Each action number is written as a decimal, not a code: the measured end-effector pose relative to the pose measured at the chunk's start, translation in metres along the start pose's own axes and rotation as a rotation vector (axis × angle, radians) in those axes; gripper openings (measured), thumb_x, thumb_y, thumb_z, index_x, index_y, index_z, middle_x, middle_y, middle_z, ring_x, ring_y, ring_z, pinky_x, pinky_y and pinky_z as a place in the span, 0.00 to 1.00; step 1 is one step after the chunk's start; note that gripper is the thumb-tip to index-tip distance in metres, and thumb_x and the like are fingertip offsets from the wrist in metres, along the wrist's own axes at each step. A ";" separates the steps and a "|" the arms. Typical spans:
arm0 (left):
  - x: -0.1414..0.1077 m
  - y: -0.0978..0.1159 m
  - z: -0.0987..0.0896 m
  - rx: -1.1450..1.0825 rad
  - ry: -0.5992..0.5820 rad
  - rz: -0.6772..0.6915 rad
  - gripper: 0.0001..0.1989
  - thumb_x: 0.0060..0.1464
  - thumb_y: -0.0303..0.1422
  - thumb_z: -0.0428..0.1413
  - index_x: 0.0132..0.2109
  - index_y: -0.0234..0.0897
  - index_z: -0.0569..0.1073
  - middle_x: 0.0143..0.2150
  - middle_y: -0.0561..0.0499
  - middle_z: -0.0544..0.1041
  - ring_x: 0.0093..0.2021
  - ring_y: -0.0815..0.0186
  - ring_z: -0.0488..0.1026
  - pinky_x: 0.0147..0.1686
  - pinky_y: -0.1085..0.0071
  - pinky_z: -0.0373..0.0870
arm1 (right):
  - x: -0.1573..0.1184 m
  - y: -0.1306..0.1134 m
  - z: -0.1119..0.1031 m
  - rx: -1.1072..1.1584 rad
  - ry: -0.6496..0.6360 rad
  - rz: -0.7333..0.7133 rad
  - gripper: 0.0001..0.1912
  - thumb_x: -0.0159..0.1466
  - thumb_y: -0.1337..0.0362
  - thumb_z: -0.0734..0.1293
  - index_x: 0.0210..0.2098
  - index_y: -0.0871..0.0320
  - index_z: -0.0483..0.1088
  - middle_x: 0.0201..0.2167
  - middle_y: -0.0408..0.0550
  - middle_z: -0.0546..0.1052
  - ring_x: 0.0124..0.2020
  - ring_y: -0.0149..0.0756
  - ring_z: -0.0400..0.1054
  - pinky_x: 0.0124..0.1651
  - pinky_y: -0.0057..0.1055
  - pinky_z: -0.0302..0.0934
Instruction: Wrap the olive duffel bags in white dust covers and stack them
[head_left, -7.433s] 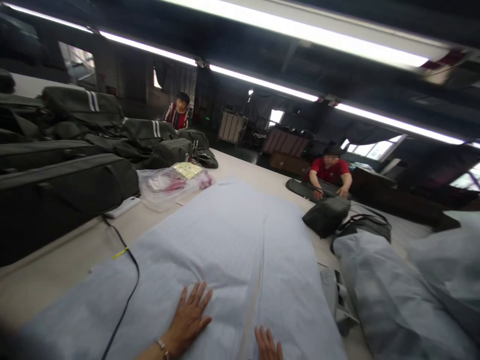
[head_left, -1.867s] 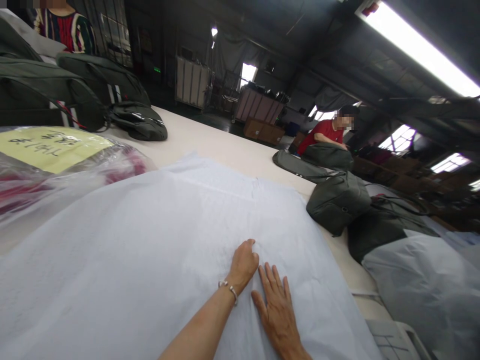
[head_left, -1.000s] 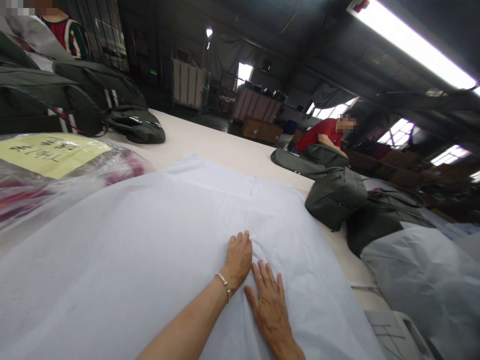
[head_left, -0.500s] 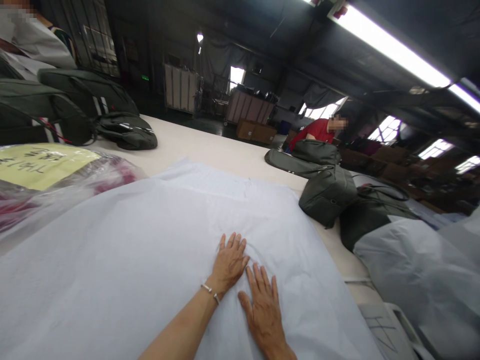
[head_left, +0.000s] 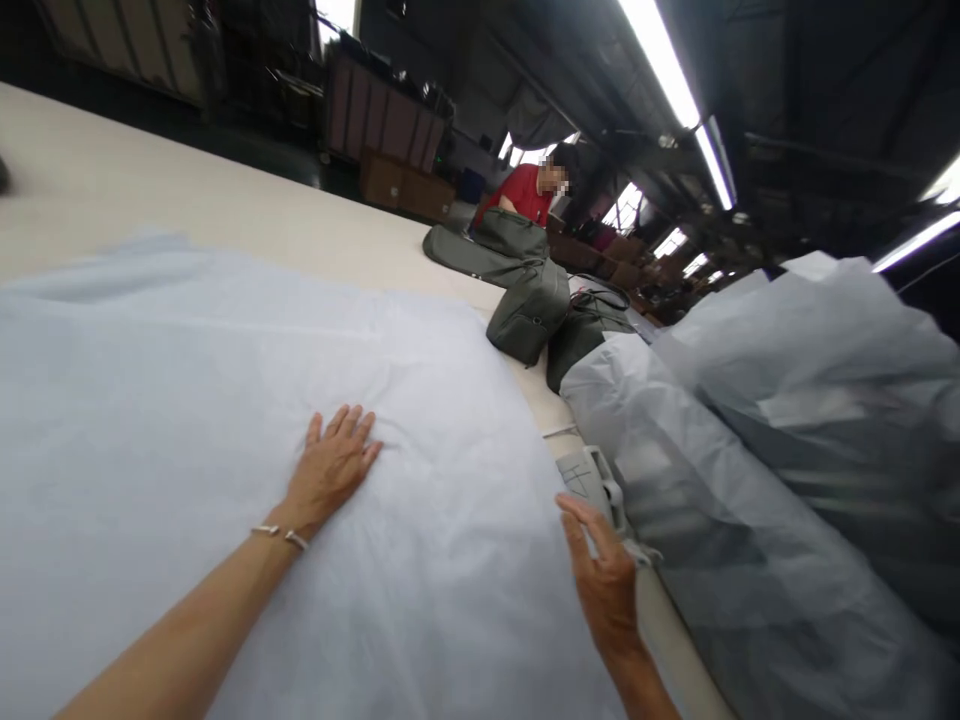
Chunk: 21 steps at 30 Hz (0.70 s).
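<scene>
A large thin white sheet (head_left: 247, 365) is spread over the table, with soft wrinkles running through its middle. My left hand (head_left: 330, 470), a silver bracelet at its wrist, lies flat on it with the fingers stretched out. At the sheet's right edge is my right hand (head_left: 604, 575), its fingers loosely bent and apart, with nothing visible in them. Just beyond that hand sits a pale plastic object (head_left: 592, 480) with dark handwriting on it. Whether the right fingers touch the sheet's edge, I cannot tell.
Dark green bags (head_left: 531, 310) stand on the pale table (head_left: 300, 215) at the back right. Bulky items under whitish translucent wrapping (head_left: 750, 480) fill the right side. A person in red (head_left: 525, 190) leans over the bags. Cartons (head_left: 405, 185) and a cart (head_left: 382, 110) stand behind.
My view has swung to the right. My right hand has left its place beside the left and moved to the sheet's right edge. The left hand still lies flat on the sheet.
</scene>
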<state>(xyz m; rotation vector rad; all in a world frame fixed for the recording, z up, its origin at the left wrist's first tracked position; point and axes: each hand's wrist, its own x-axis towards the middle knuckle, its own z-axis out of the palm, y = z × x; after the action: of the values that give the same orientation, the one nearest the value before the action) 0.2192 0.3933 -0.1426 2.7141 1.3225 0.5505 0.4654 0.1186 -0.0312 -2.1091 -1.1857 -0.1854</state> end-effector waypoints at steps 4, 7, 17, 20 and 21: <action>-0.001 -0.001 0.004 0.038 0.012 0.012 0.25 0.64 0.39 0.42 0.63 0.32 0.65 0.67 0.36 0.62 0.68 0.49 0.54 0.65 0.44 0.42 | 0.017 0.083 -0.077 -0.154 0.101 0.463 0.29 0.56 0.41 0.62 0.41 0.58 0.76 0.44 0.57 0.80 0.48 0.51 0.72 0.52 0.41 0.65; -0.001 -0.003 0.005 0.058 0.016 0.026 0.26 0.64 0.39 0.42 0.63 0.30 0.65 0.66 0.35 0.62 0.68 0.48 0.54 0.65 0.43 0.43 | 0.028 0.134 -0.095 -0.030 -0.090 0.670 0.29 0.48 0.41 0.67 0.37 0.58 0.78 0.43 0.55 0.81 0.47 0.51 0.72 0.50 0.40 0.65; -0.001 -0.004 0.004 0.021 0.051 0.053 0.25 0.64 0.38 0.43 0.62 0.29 0.65 0.65 0.33 0.64 0.67 0.46 0.56 0.64 0.41 0.45 | 0.036 0.146 -0.089 0.315 -0.329 0.858 0.24 0.41 0.46 0.75 0.30 0.57 0.78 0.32 0.47 0.80 0.35 0.40 0.71 0.39 0.32 0.63; -0.001 -0.005 0.003 -0.027 0.073 0.056 0.24 0.63 0.38 0.44 0.61 0.30 0.67 0.64 0.32 0.65 0.66 0.45 0.57 0.64 0.41 0.45 | 0.033 0.141 -0.090 0.368 -0.230 0.779 0.23 0.42 0.45 0.75 0.27 0.58 0.76 0.28 0.45 0.78 0.34 0.38 0.70 0.39 0.32 0.63; -0.001 -0.005 0.003 -0.038 0.079 0.056 0.24 0.63 0.38 0.44 0.61 0.30 0.67 0.64 0.32 0.65 0.66 0.45 0.57 0.64 0.40 0.45 | 0.033 0.138 -0.093 0.383 -0.190 0.739 0.23 0.43 0.45 0.75 0.27 0.58 0.76 0.28 0.45 0.78 0.35 0.38 0.70 0.40 0.32 0.63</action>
<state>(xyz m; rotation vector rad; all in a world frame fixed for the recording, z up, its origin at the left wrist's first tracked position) 0.2162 0.3959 -0.1465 2.7319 1.2432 0.6878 0.6128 0.0359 -0.0171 -2.0904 -0.4206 0.5435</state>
